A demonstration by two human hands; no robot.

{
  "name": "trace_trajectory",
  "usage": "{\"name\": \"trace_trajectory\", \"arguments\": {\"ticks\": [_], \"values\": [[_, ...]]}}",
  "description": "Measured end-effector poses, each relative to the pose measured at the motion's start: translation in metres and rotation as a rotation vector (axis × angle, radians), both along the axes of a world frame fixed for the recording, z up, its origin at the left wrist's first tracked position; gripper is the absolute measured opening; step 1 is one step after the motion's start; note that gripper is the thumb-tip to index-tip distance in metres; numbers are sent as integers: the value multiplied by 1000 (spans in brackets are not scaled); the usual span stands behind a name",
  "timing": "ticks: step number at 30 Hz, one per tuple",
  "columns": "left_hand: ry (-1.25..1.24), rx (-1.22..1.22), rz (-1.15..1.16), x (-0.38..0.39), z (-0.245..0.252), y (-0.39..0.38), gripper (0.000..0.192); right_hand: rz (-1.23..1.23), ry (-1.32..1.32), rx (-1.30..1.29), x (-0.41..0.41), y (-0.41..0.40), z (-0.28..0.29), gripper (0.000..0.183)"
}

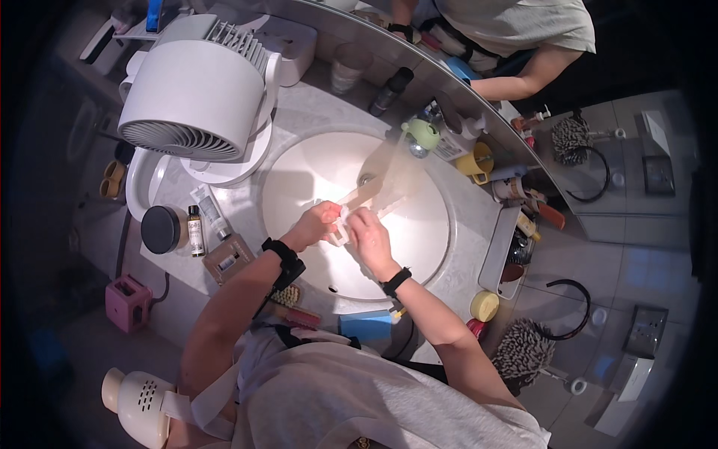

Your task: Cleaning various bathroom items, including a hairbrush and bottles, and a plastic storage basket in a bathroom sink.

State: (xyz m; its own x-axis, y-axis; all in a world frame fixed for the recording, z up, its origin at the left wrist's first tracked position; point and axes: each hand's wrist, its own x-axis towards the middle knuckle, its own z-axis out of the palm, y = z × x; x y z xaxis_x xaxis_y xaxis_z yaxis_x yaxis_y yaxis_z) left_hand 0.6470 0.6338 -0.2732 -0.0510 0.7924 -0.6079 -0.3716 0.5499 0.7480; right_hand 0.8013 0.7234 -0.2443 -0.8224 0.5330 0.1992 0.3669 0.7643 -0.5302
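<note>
Over the white washbasin (303, 168), my left hand (318, 224) grips a small pale plastic piece (339, 231) with an opening in it. My right hand (367, 233) is against the right side of that piece, its fingers bent; whether it grips the piece or only touches it, I cannot tell. Beyond the hands, a blurred, pale, see-through streak crosses the basin towards a green rounded object (423, 133) at its far rim. The metal drain (366, 179) shows partly behind the streak. A black band is on each wrist.
A white fan (193, 95) stands on the counter at left. Below it lie a black-lidded jar (161, 229), a small bottle (195, 231), a tube (211, 210) and a brown box (229, 259). At right are a yellow mug (475, 163) and a white tray (498, 252). A blue box (366, 325) lies at the near edge.
</note>
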Motion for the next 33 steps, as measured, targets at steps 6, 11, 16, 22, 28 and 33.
{"name": "trace_trajectory", "arguments": {"ticks": [6, 11, 16, 22, 28, 33], "values": [[52, 153, 42, -3, -7, 1, 56, 244, -40, 68, 2, 11, 8, 14], [-11, 51, -94, -6, -6, 4, 43, 60, -182, 263, 27, 63, -10, 23], [20, 62, -75, -6, -3, -2, 42, -261, -196, 315, 31, 88, -10, 17], [34, 42, -69, -7, -8, -3, 34, -109, -99, 50, 14, 21, -1, 22], [68, 65, -124, -10, -7, 3, 24, 61, 38, -135, 8, -32, 3, 24], [-82, -18, -77, -9, 14, 7, 28, 407, -49, -71, 13, -17, 11, 28]]}}
